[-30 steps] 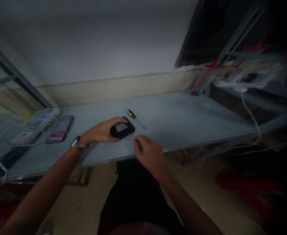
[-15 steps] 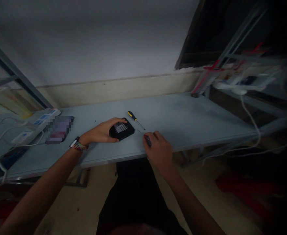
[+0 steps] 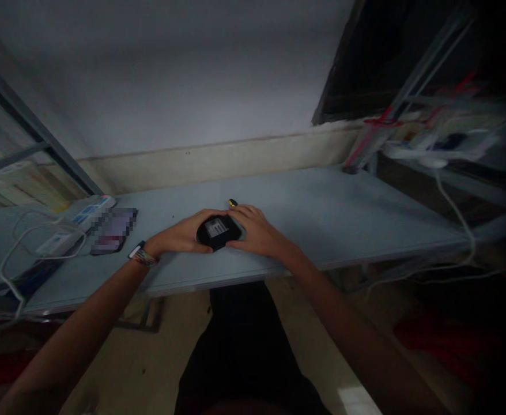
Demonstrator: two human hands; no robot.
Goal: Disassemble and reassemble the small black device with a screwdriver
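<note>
1. Head view: the desk [image 3: 313,213] runs lengthwise across, its back edge along the wall [image 3: 192,86] and its near edge in front of the person's dark-clothed legs [image 3: 240,346].
2. The black box [image 3: 226,229], a pale label [image 3: 217,227] facing up, is between the two hands, roughly midway from the near edge to the back edge. Whether it rests flat or is slightly raised cannot be told.
3. Room on the right: a wide stretch of desk surface lies between the right hand [image 3: 255,233] and the desk's right edge. Behind the box, a strip of surface reaches the back edge; a narrower one lies in front, to the near edge.
4. Room on the left is tighter: the phone [image 3: 113,231], power strip [image 3: 93,210] and looped white cable [image 3: 8,276] take up the desk's left end, well apart from the box.
5. Left hand [image 3: 186,235]: thumb and fingers spread about as wide as the box, gripping its left end, thumb on the near side, fingers on the far side.
6. Right hand: spread similarly around the right end, thumb near, fingers far, touching the box. Its palm is hidden.
7. Just beyond the right fingertips, towards the back edge, shows the screwdriver [image 3: 233,202], only its yellow-and-black handle end visible.
</note>
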